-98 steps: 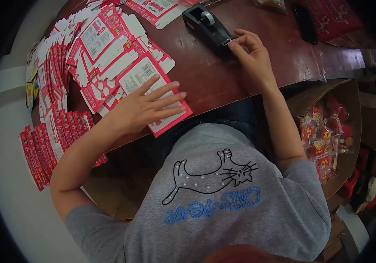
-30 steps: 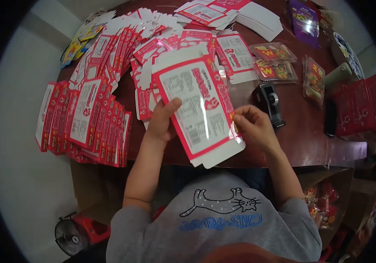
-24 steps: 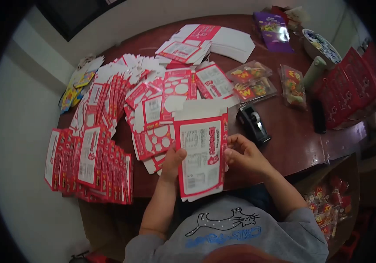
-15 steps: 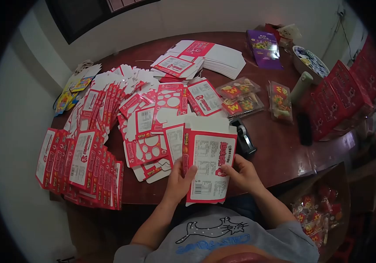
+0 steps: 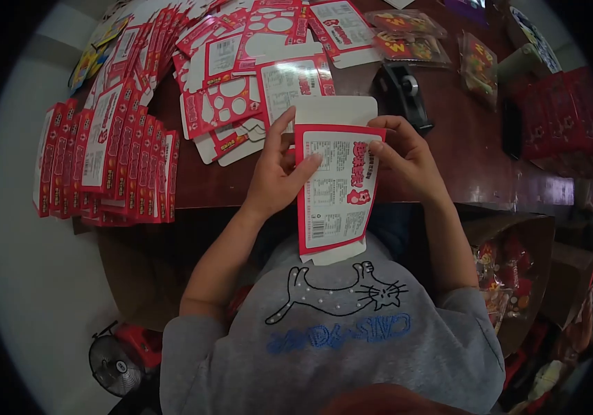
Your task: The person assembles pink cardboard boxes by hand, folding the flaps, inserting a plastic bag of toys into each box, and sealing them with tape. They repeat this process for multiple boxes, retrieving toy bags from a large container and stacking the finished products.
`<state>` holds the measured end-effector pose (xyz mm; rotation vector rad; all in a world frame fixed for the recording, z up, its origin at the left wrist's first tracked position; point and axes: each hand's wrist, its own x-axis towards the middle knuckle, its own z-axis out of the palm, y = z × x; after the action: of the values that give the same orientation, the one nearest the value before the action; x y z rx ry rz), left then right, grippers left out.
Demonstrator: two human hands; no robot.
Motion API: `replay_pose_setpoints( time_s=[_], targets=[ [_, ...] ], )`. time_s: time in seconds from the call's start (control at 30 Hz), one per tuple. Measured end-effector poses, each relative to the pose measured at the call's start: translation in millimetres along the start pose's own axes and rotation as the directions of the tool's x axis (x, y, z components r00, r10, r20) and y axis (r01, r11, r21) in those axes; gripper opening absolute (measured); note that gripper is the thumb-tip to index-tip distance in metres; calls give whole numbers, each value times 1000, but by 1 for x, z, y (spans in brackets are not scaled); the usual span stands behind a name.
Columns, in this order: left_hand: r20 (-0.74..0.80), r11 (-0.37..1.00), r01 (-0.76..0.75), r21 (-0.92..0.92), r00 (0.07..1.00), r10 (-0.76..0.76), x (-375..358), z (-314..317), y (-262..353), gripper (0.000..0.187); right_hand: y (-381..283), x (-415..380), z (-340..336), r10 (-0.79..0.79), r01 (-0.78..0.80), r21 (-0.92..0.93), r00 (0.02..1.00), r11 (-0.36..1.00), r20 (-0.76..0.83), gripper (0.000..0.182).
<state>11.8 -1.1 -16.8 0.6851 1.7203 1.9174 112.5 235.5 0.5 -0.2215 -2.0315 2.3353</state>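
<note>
A red and white printed carton (image 5: 334,200) is held upright over the table's front edge, with a white flap standing up at its top and small flaps at its bottom. My left hand (image 5: 281,169) grips its left side, thumb across the printed face. At the upper right corner, my right hand (image 5: 407,153) holds it with the thumb on the front and the fingers behind the top edge. Just beyond lie flat printed cartons (image 5: 289,79) and card sheets with round cut-outs (image 5: 231,104).
Stacked red cartons (image 5: 113,152) fill the table's left. A black tape dispenser (image 5: 402,93) stands beyond my right hand. Clear candy packs (image 5: 411,48) and a dark object (image 5: 512,128) lie rightward. An open box (image 5: 539,277) of packets is below right; a fan (image 5: 115,363) is lower left.
The view has tilted down towards my body. A single carton is now apart from the one that lay behind it, and my right hand has shifted up to its top corner.
</note>
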Motion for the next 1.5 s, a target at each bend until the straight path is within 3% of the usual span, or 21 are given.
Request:
replay_pose_setpoints(
  time_s=[0.17,0.23,0.33,0.43,0.5,0.53,0.6,0.73,0.87,0.97,1.03,1.1,1.13,1.2,1.23,1.27,1.3,1.33,1.37,1.43,1.5],
  targets=[
    [184,991,36,132,981,-60,15,-18,0,58,10,3,-16,5,-3,-55,999,999,36,32],
    [117,983,180,37,976,-183,17,-23,-2,40,17,10,-17,7,-3,-115,999,993,34,33],
    [-70,988,153,-21,986,-154,21,-22,-1,30,24,16,2,-239,223,-208,969,952,-56,32],
    [-117,981,161,-112,978,-174,23,-24,1,30,10,23,8,-216,206,-110,972,972,-91,28],
    [-105,963,222,-152,965,-239,24,-27,4,30,4,28,0,-210,230,-345,973,910,95,23],
    [-83,967,256,-10,963,-256,27,-25,11,27,2,30,3,-204,224,-342,974,912,95,23],
    [-64,949,287,126,957,-281,34,-22,17,24,-1,36,15,-11,2,-292,1000,957,-30,20],
    [-90,947,305,104,951,-296,43,-27,16,17,-8,42,19,-47,0,-334,990,943,-133,19],
    [118,973,223,64,966,-229,32,-38,21,13,-15,29,11,64,-59,-235,998,970,14,19],
    [56,968,247,43,967,-249,25,-48,16,11,-30,33,0,83,-48,-220,985,974,154,24],
    [-121,967,254,-12,960,-253,24,-66,11,10,-39,53,-14,-119,245,-425,946,871,301,34],
    [-319,934,339,-109,878,-356,24,-98,15,22,-35,100,-61,-425,443,-752,873,489,238,51],
    [-314,937,333,-105,883,-349,20,-113,15,22,-34,126,-92,-532,394,-869,825,299,191,59],
    [-253,845,202,495,964,-82,11,-134,11,43,-34,179,-156,-643,130,-991,760,5,97,64],
    [-103,442,111,890,994,-42,12,-118,38,73,-33,193,-176,-612,40,-998,789,-40,56,62],
    [-107,442,113,890,994,-39,19,-102,55,73,-33,208,-189,-550,-18,-998,835,-55,16,59],
    [172,288,-130,949,977,-125,28,-86,67,83,-31,220,-194,-491,-47,-997,871,-62,-11,57],
    [413,154,-385,910,876,-251,36,-73,70,92,-30,230,-195,-429,-66,-995,903,-70,-29,54],
    [403,153,-375,914,881,-248,46,-62,66,92,-29,239,-194,-385,-78,-994,922,-78,-42,52],
    [631,133,-664,736,602,-489,65,-47,53,104,-27,251,-189,-338,-89,-993,939,-81,-57,47],
    [656,104,-717,690,557,-510,73,-40,40,106,-29,253,-186,-369,-95,-995,926,-28,-78,42]
  ],
)
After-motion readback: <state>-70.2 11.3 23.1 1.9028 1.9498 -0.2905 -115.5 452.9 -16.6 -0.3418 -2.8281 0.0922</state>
